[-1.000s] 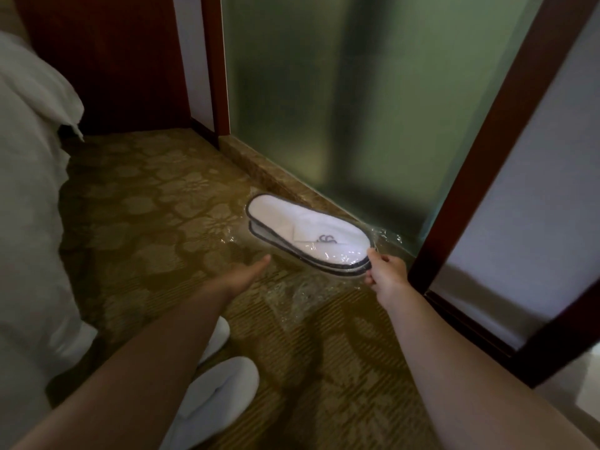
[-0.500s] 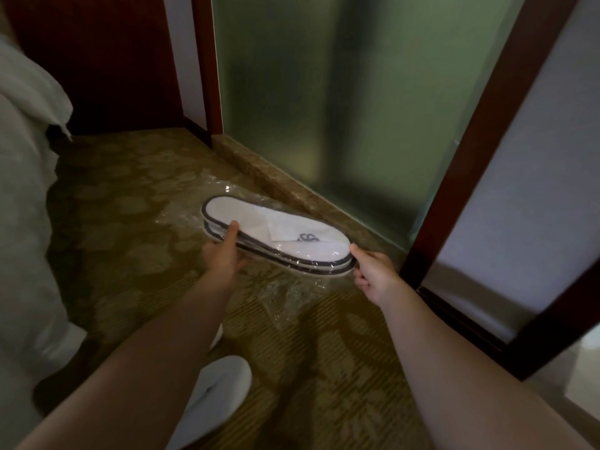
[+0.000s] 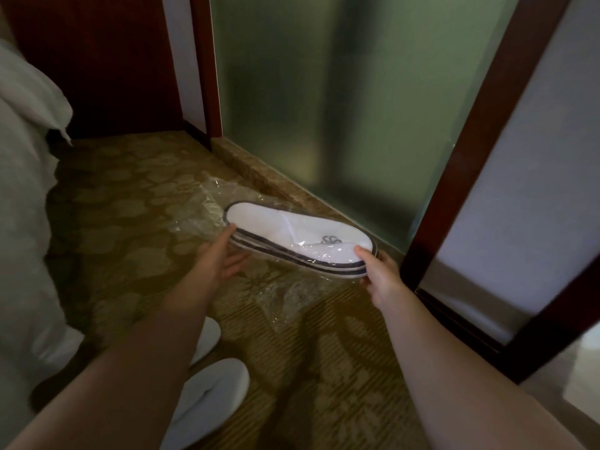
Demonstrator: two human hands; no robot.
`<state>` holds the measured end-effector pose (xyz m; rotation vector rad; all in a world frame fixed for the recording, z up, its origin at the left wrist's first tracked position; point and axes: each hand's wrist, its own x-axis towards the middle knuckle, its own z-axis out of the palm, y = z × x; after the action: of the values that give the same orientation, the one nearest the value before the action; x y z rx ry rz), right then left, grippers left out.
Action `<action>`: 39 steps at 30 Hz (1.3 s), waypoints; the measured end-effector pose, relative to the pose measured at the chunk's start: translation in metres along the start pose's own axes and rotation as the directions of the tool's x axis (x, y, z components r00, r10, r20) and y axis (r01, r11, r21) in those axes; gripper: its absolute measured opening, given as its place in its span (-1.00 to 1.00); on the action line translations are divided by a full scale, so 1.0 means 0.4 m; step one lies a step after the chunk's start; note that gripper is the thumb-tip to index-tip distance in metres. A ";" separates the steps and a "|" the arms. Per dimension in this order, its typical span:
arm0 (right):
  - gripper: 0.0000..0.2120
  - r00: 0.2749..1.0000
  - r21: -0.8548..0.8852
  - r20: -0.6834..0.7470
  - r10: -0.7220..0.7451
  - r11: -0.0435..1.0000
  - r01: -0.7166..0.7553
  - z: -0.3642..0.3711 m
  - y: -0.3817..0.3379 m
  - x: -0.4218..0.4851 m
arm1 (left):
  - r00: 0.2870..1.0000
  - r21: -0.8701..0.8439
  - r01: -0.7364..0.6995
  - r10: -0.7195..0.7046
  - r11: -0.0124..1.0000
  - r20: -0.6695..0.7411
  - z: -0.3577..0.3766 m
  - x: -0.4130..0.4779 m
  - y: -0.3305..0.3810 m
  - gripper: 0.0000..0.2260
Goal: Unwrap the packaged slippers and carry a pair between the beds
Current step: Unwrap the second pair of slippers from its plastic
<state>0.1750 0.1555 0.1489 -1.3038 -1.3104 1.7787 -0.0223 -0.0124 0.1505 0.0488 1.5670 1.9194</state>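
A stacked pair of white slippers with dark trim (image 3: 292, 232) lies flat in a clear plastic wrapper (image 3: 207, 203), held in the air above the carpet. My right hand (image 3: 380, 274) pinches the toe end of the pack. My left hand (image 3: 220, 258) holds the heel end, thumb on top and fingers underneath. Loose wrapper film trails off past the heel end and hangs below the pack. Another pair of plain white slippers (image 3: 211, 394) is on the carpet under my left forearm, partly hidden by it.
A white bed with a pillow (image 3: 29, 102) fills the left edge. A frosted glass panel (image 3: 341, 108) on a stone sill stands ahead, with a dark wooden frame (image 3: 461, 177) at the right. Patterned carpet (image 3: 123, 228) runs between bed and glass.
My left hand came up from below and took hold of the heel end of the pack. The pack shifted slightly left, and my right hand kept its grip on the toe end.
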 end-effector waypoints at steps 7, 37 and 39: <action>-0.47 0.997 0.157 -0.072 -0.019 0.987 0.030 -0.059 0.000 0.000 | 0.999 0.001 -0.024 0.024 1.000 -0.030 -0.087 0.009 0.019 -0.54; -0.44 0.730 0.308 -0.673 0.122 0.943 0.127 -0.131 0.009 0.005 | 0.907 0.466 0.070 0.138 0.882 -0.398 -0.158 0.033 -0.036 -0.67; -0.45 0.731 0.325 -0.668 0.136 0.938 0.122 -0.129 0.012 0.009 | 0.914 0.427 0.055 0.127 0.902 -0.386 -0.137 0.027 -0.041 -0.80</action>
<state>0.2220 0.1763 0.1409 -1.5342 -0.5368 1.2362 -0.0461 -0.0532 0.1165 -0.1445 2.2688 1.6385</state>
